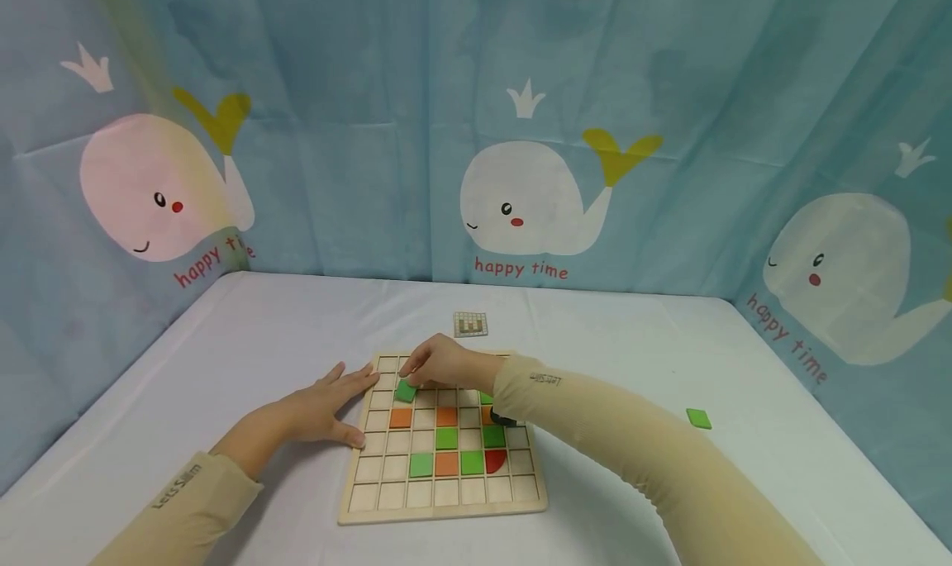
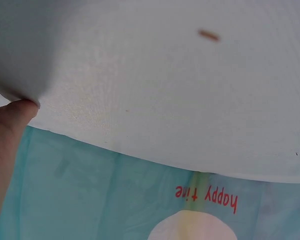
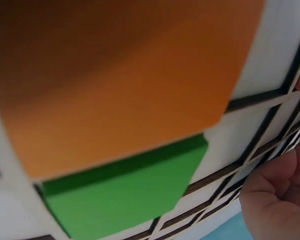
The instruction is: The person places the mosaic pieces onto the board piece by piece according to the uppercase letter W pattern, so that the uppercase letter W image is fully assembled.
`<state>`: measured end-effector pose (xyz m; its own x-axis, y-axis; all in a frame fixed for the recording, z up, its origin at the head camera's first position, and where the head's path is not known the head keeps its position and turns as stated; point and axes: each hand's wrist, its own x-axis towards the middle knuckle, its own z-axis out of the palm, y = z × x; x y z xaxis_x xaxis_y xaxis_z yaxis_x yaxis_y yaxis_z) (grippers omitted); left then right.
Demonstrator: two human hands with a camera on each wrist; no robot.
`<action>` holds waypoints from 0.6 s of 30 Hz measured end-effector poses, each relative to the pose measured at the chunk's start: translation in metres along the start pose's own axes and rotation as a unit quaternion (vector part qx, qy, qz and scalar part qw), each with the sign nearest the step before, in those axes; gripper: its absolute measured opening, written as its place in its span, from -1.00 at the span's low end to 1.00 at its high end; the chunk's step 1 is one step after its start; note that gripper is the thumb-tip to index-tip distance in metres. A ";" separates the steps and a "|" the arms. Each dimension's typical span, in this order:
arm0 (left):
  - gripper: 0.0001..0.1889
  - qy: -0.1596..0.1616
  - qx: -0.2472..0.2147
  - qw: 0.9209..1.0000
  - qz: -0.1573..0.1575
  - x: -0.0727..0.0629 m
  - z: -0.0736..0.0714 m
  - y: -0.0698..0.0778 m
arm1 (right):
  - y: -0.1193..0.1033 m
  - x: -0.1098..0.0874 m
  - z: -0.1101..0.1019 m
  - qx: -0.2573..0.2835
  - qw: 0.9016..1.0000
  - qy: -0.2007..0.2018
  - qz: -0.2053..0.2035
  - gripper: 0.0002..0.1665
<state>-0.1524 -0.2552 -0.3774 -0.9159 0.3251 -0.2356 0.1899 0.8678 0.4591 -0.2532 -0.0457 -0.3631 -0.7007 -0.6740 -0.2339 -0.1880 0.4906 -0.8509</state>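
Note:
A wooden grid board point(image 1: 393, 495) lies on the table, with green, orange and red tiles in several of its cells. My right hand point(image 1: 449, 363) reaches over the board's upper left part and pinches a green square tile point(image 1: 405, 391), which sits slightly askew over a cell. In the right wrist view, curled fingers of the right hand point(image 3: 277, 192) show at the right edge; the tile there is hidden. My left hand point(image 1: 320, 409) rests at the board's left edge with fingers spread. Only part of the left hand point(image 2: 7, 130) appears in the left wrist view.
A small pattern card point(image 1: 470, 325) lies behind the board. One loose green tile point(image 1: 698, 418) is on the white tablecloth to the right. A blue curtain point(image 1: 357, 178) printed with whales hangs around the table's far side.

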 end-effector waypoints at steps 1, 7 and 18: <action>0.07 0.000 -0.001 1.000 -0.001 0.000 0.000 0.001 | 0.000 0.001 0.000 -0.005 1.000 -0.002 0.001 -0.85; 0.06 0.003 0.005 1.000 0.004 -0.001 -0.001 0.002 | 0.001 0.003 0.002 -0.011 1.000 -0.021 0.004 -0.87; 0.06 0.007 0.003 1.000 0.011 0.000 -0.001 0.000 | -0.002 0.000 0.001 -0.001 1.000 -0.027 -0.013 -0.82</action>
<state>-0.1530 -0.2555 -0.3769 -0.9161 0.3387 -0.2146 0.2118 0.8632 0.4583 -0.2520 -0.0478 -0.3619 -0.6570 -0.7154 -0.2378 -0.2072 0.4747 -0.8554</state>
